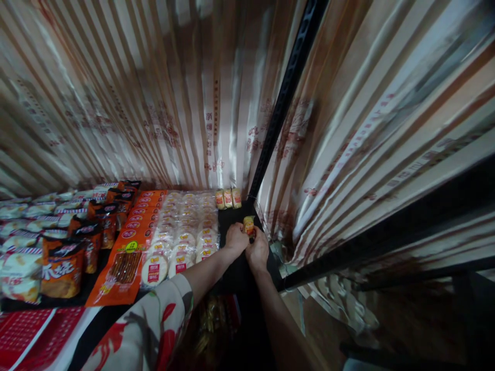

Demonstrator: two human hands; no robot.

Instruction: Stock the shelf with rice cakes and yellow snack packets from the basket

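Observation:
Both hands meet over the dark shelf [235, 273] near its right end. My left hand [235, 238] and my right hand [258, 250] are closed together on a small yellow snack packet [249, 225], held upright just above the shelf. Behind it, against the back curtain, three similar small yellow packets [228, 199] stand in a row. Left of my hands lie rows of round white rice cracker packs [185, 234].
Orange flat snack packs [129, 247] and dark orange bags [91, 234] fill the shelf further left, with white bags [23, 226] beyond. A black upright post [286, 98] stands behind my hands. Striped plastic curtain hangs all around. Red cartons [23, 332] sit at the lower left.

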